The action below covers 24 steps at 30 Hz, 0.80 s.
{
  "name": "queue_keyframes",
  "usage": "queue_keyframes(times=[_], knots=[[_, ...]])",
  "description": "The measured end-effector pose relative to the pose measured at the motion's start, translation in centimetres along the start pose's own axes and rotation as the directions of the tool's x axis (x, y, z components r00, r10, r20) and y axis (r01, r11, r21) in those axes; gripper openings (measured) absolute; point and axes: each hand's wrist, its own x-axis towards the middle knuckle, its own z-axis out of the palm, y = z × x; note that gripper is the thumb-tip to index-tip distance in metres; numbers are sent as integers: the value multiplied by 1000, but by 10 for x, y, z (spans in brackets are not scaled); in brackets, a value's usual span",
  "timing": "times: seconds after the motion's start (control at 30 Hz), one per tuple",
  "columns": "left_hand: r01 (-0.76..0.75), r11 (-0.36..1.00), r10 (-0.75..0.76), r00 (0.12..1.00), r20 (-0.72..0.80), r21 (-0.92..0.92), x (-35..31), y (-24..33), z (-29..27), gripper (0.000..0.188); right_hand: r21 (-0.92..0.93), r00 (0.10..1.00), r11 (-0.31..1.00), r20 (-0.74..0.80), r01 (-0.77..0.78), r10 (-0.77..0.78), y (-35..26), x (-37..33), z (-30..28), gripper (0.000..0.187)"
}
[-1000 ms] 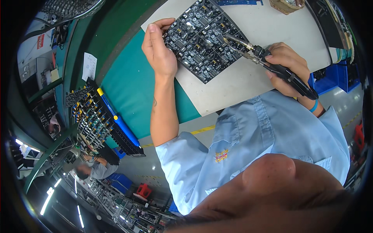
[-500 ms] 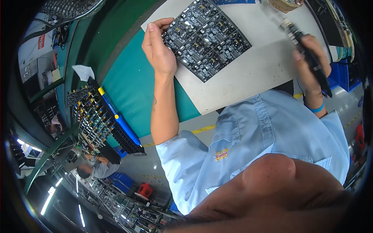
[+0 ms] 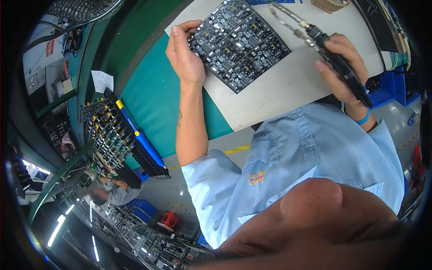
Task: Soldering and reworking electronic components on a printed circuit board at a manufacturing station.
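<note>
A dark panel of several joined circuit boards (image 3: 243, 47) is tilted over the pale work sheet (image 3: 270, 96). My left hand (image 3: 186, 63) grips its left edge, thumb up along the side and fingers curled behind, partly hidden. In my right hand (image 3: 346, 67) is a soldering iron (image 3: 337, 60) with a black handle. Its metal tip and a thin bent guide tube point up and left, past the panel's upper right edge, and do not appear to touch it.
A blue solder sucker (image 3: 143, 137) with yellow ends lies beside a black rack of small boards (image 3: 110, 130) at left. A woven basket (image 3: 330, 3) and a blue board (image 3: 270, 2) sit at the far edge. Blue bins (image 3: 389, 92) stand right; a person in grey (image 3: 123, 196) works lower left.
My right hand has brought the soldering iron left, nearer the panel. My left hand and the panel have hardly moved.
</note>
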Motion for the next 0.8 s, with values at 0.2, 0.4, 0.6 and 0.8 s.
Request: queue_keyframes(times=[0.2, 0.4, 0.6, 0.8], knots=[[-56, 998, 56, 998, 2, 29, 1, -2, 0, 49, 50, 994, 999, 112, 3, -8, 3, 2, 9, 39], [-51, 995, 50, 999, 12, 83, 0, -3, -3, 54, 57, 992, 998, 127, -13, 6, 4, 1, 9, 38], [-80, 993, 79, 997, 16, 89, 1, -5, -4, 59, 45, 995, 999, 96, -22, 18, 6, -1, 10, 38], [-62, 995, 61, 998, 18, 77, 0, -5, -5, 63, 40, 995, 999, 101, -8, 4, 5, -1, 9, 38]])
